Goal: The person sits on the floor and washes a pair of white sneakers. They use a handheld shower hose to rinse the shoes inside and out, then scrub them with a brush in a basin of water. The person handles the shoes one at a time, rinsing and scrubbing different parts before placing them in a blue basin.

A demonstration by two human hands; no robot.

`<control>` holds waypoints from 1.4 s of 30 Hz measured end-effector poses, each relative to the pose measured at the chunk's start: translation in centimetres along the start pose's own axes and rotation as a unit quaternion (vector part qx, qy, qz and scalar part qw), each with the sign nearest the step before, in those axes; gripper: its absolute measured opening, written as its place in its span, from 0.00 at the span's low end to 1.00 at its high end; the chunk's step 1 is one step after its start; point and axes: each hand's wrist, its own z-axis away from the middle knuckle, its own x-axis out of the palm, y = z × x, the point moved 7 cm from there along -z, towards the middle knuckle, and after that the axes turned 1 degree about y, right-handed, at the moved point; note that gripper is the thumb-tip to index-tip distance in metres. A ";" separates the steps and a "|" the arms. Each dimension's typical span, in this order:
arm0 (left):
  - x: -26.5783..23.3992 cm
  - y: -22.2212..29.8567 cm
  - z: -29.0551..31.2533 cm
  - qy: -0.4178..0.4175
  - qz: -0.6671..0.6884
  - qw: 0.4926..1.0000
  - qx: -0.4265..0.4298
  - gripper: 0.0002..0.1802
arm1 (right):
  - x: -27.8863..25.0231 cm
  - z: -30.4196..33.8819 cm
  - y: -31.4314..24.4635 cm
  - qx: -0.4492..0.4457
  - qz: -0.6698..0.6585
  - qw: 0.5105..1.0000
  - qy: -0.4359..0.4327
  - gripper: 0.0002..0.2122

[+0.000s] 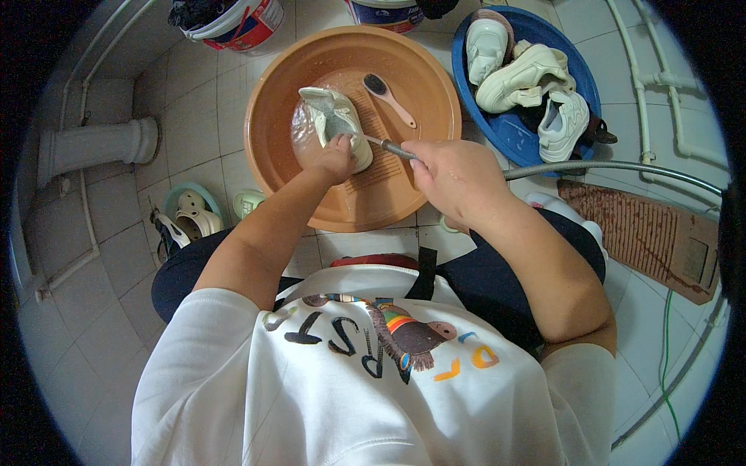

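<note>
A wet white shoe [339, 116] tilts inside a large orange-brown basin [268, 81], its opening up and its toe end unclear. My left hand [336, 159] is closed on the shoe's near side, thumb on top and the other fingers mostly hidden. Wrapped around a flexible metal hose [575, 165], my right hand [458, 177] points its end at the shoe, and a thin stream of water seems to run from it. A scrubbing brush [390, 99] with dark bristles and a pale handle lies in the basin, right of the shoe, touched by neither hand.
A blue tub [594, 70] at the far right holds several white shoes [536, 78]. Two buckets [252, 27] stand behind the basin. A brown ridged board [645, 241] lies at right beneath the hose. Left are clogs [194, 217] in a small basin and a white pedestal [97, 147].
</note>
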 end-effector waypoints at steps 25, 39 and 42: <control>-1.8 1.8 1.3 -0.030 -0.066 0.997 -0.018 0.37 | 0.1 0.0 0.1 0.001 -0.003 1.000 -0.003 0.08; -0.1 0.1 0.1 -0.010 -0.007 1.000 -0.014 0.35 | 0.1 -0.1 0.2 0.000 -0.007 1.000 0.002 0.08; 0.2 -0.2 -0.1 -0.004 0.004 1.000 -0.001 0.35 | 0.2 -0.1 0.2 0.004 -0.005 1.000 0.002 0.08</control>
